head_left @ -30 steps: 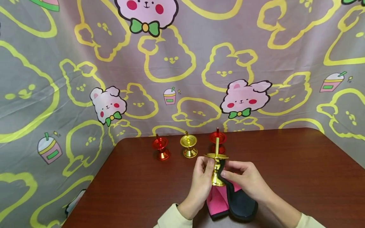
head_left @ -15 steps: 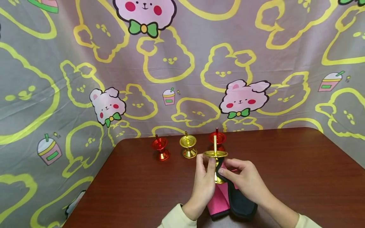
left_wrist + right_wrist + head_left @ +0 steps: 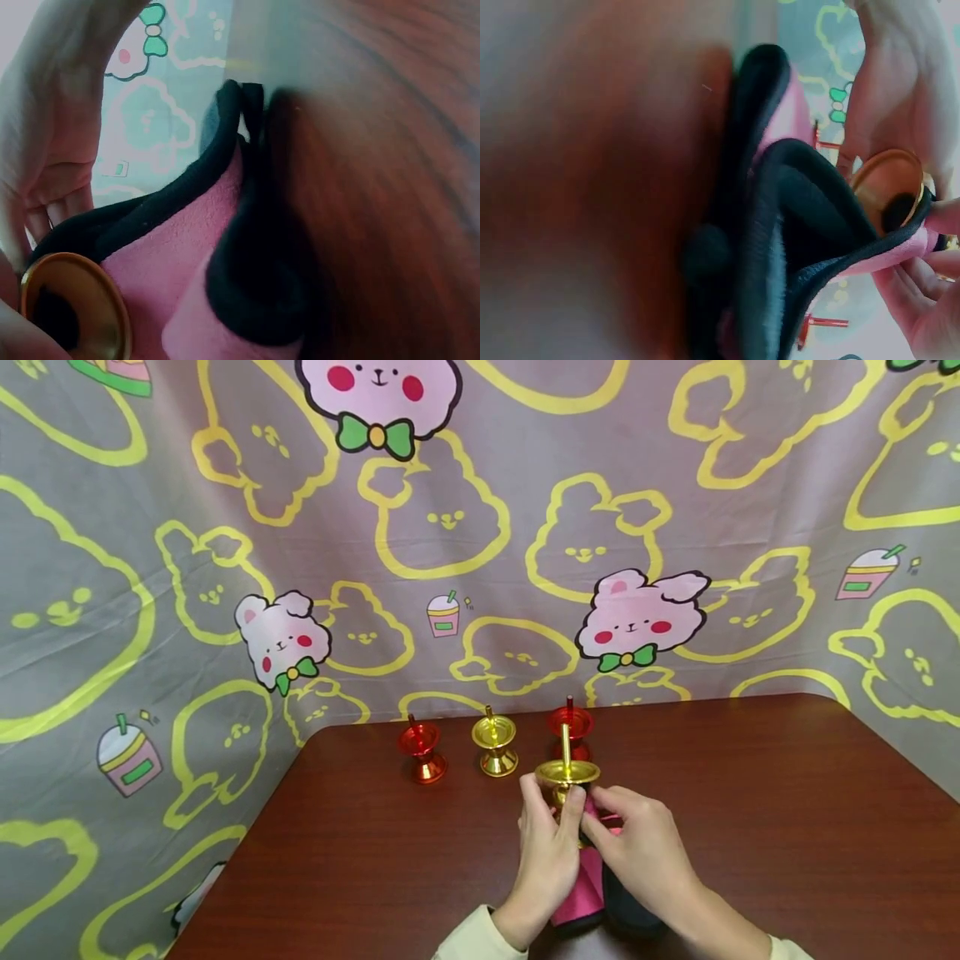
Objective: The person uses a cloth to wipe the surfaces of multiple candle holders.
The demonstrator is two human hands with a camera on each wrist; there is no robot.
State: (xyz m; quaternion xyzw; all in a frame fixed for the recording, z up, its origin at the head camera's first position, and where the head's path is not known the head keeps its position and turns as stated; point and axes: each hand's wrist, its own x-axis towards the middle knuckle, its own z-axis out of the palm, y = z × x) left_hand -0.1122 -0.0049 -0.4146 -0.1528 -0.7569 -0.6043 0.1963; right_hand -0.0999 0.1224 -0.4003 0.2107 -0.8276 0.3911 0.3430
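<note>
Upright above the table, a gold candle holder (image 3: 567,772) with a wide dish and a tall spike is held between both hands. My left hand (image 3: 546,864) grips its stem just under the dish, thumb across the front. A pink cloth with black edging (image 3: 581,893) hangs below and reaches up against the stem. My right hand (image 3: 647,843) pinches the cloth's upper edge beside the stem. From below, the left wrist view shows the holder's round base (image 3: 112,307) next to the cloth's folds (image 3: 180,255). Fingers hide most of the stem.
Along the back of the brown table (image 3: 337,868) stand a red candle holder (image 3: 426,760), a smaller gold one (image 3: 495,747) and another red one (image 3: 561,720), partly hidden behind the held holder. A patterned cloth backdrop (image 3: 517,552) rises behind the table's edge.
My left thumb has moved right across the stem, and the left hand has shifted right. The holder's dish has tipped slightly toward me. The right hand has turned a little against the cloth.
</note>
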